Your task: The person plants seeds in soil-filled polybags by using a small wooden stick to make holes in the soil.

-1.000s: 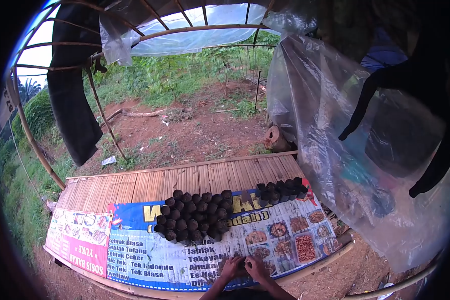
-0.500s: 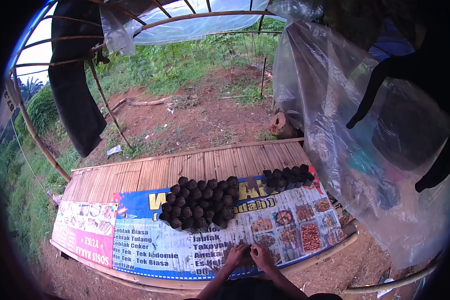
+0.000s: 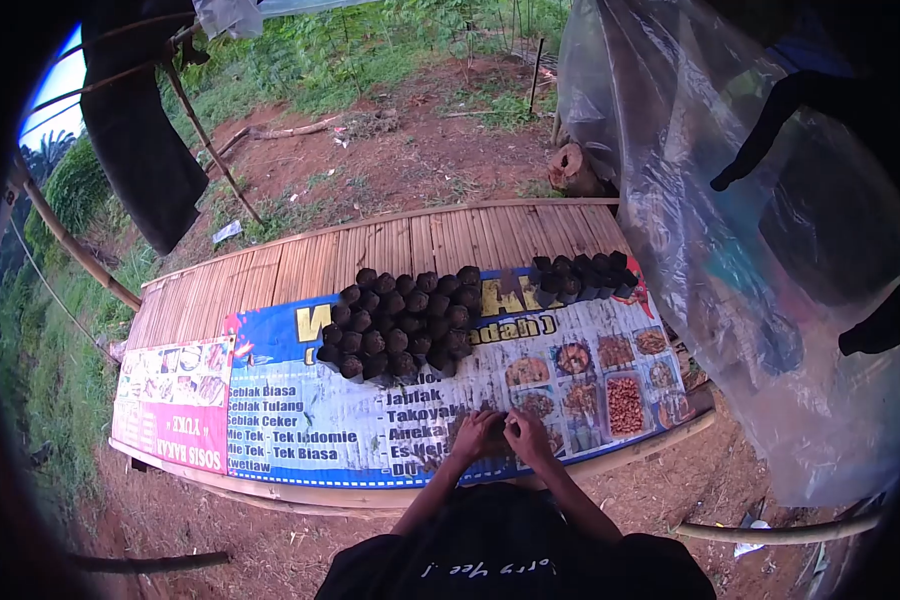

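Observation:
My left hand [image 3: 477, 436] and my right hand [image 3: 527, 438] are close together over the front edge of the banner, fingers curled in. Between the fingertips shows a small dark thing that looks like a black plastic seedling bag [image 3: 497, 424]; the fingers hide most of it. Beyond my hands a cluster of black seedling bags [image 3: 398, 325] filled with dark soil stands upright, packed in rows. A smaller group of black bags [image 3: 582, 278] stands to the right, near the back of the banner.
The printed menu banner [image 3: 300, 430] covers the front of a bamboo-slat table [image 3: 370, 248]. Clear plastic sheeting [image 3: 660, 200] hangs at the right, with dark cloth. A cut log [image 3: 573, 170] lies behind the table. Bamboo poles [image 3: 210, 145] and a dark hanging cloth [image 3: 142, 150] are at the left.
The view has tilted downward, so the table and hands sit higher and my dark shirt shows. My hands stay together at the same place, with only slight finger movement.

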Available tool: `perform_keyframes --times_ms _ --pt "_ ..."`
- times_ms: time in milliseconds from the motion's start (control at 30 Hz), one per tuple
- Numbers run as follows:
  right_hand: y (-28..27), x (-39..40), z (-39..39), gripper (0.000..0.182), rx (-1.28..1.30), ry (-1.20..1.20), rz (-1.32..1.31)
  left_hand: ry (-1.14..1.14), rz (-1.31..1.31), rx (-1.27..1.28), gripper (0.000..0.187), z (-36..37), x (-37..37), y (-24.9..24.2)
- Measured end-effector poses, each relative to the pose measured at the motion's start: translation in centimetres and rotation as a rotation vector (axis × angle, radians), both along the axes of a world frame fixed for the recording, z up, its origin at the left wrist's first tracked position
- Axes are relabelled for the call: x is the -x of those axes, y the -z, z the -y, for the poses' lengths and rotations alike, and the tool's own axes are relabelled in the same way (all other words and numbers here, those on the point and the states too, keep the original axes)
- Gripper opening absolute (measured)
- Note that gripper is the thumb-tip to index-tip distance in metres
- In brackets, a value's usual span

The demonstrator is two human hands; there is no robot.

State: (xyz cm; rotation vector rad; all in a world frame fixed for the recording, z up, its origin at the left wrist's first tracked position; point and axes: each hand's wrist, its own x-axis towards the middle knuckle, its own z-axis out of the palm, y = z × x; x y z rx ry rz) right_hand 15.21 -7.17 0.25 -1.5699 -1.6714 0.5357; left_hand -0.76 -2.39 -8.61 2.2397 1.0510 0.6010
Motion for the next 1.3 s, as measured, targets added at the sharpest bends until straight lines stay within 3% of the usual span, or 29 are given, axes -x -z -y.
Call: perform_keyframes --times_ms 333,367,1000,1100,1200,1300 --pt "-0.2 -0.6 -0.7 0.010 0.042 0.013 -0.113 -0.029 -0.010 -0.002 0.070 0.4 -0.2 -1.9" --pt "0.3 -0.5 -0.7 0.010 -0.025 0.013 -0.019 -0.026 -0.007 0.009 0.070 0.4 -0.2 -2.0" --pt "-0.7 -0.3 -1.2 0.009 0.058 -0.062 -0.099 -0.039 0.006 -0.063 0.070 0.4 -0.2 -1.1" --pt "0.3 -0.7 -1.0 0.010 -0.073 -0.067 0.032 -0.018 0.001 -0.003 0.071 0.5 -0.2 -1.6" --pt "-0.1 -1.1 -1.3 0.010 0.093 -0.087 -0.083 -0.034 0.000 -0.032 0.070 0.5 -0.3 -1.5" --pt "0.6 -1.4 -1.4 0.011 -0.045 0.021 -0.045 -0.038 0.010 -0.021 0.069 0.4 -0.5 -1.2"
